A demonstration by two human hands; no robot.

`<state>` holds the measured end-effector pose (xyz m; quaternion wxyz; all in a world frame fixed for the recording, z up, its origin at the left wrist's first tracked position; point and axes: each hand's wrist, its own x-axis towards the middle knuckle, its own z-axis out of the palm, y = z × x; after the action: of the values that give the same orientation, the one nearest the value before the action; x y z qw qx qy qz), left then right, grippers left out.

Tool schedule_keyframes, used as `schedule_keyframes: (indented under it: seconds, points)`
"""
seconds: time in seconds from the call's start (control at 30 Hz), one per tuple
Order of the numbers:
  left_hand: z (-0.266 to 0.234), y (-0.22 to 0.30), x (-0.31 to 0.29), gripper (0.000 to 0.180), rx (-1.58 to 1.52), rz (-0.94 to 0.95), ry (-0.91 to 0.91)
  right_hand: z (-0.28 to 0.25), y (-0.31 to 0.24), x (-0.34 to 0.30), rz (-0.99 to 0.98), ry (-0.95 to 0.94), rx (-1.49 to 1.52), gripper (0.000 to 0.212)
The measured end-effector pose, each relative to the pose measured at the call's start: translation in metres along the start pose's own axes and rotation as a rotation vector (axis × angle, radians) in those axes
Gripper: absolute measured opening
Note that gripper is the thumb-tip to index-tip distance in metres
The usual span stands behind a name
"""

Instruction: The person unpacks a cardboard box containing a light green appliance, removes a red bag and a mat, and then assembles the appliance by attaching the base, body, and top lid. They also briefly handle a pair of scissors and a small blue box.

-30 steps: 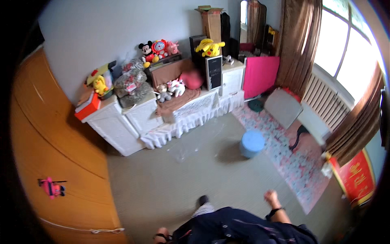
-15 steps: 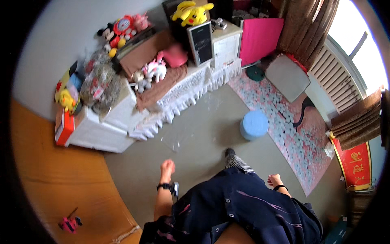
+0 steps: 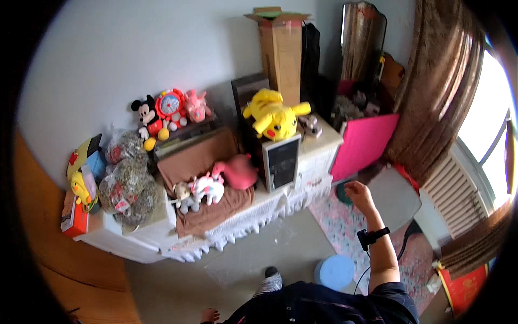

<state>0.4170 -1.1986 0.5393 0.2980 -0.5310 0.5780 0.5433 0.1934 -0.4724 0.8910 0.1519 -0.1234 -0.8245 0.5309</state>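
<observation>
My right hand is raised in front of me, over the floor by the pink panel and the grey board. Its fingers are loosely bent and somewhat apart, and no object shows in them. A black band with a small device circles that wrist. Low at the bottom edge, my left hand is only partly visible beside my dark clothing, its fingers apart and nothing seen in it. Nearest to my right arm on the floor is a round light-blue stool.
Along the wall, a white cabinet carries plush toys, including a yellow one, plus plastic-wrapped bundles. A pink panel, a grey board and a radiator stand right. A floral mat covers floor there.
The view has tilted up toward the wall, showing a tall cardboard box and a mirror. My right hand has risen forward from beside my body; my left hand has dropped toward the lower edge.
</observation>
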Motion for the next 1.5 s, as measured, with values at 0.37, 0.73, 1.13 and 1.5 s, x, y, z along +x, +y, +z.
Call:
schedule_keyframes:
  seconds: [0.37, 0.73, 1.13, 1.5]
  points:
    - [0.174, 0.347, -0.196, 0.018, -0.197, 0.934, -0.09, -0.059, -0.167, 0.26, -0.418, -0.005, -0.023, 0.021]
    - [0.325, 0.496, -0.316, 0.023, -0.147, 1.269, 0.095, -0.086, -0.213, 0.56, -0.432, 0.024, 0.005, 0.037]
    - [0.498, 0.666, -0.478, 0.021, 0.302, 1.617, 0.071, -0.041, -0.184, 0.722, -0.412, -0.143, 0.061, 0.065]
    - [0.603, 0.773, -0.5, 0.033, 0.34, 1.55, -0.221, -0.012, -0.09, 0.738, -0.227, -0.537, 0.38, 0.02]
